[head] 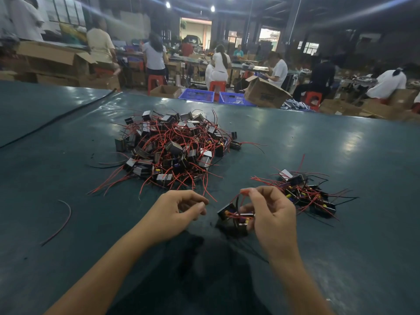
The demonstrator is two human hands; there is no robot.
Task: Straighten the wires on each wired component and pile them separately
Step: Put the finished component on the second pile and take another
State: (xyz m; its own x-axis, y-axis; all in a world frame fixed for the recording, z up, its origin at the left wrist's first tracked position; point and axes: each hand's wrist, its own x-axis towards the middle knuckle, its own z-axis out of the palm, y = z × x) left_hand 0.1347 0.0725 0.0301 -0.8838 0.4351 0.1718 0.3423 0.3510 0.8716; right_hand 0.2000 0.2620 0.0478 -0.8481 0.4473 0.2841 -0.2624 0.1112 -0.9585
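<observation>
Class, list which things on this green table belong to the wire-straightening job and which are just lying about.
Job: large tangled pile of wired components; smaller pile; wired component in the right hand.
Lying about: loose red wire; black cable.

Green table (341, 144) holds large pile (172, 146), small pile (304, 192), loose wire (61, 221).

right hand (270, 214) covers the right end of the component (234, 220) it holds, so where the wires leave it is hidden
left hand (179, 210): thumb and forefinger close together, can't tell if a wire sits between them
both forearms cut off by the bottom edge
dark shadow under the hands swallows the black wires there
big pile (175, 148): lower pieces buried
small pile (311, 194): near-left part behind the right hand
black cable (56, 119) runs off the left edge
print on the cardboard box (266, 93) too blurred to read
</observation>
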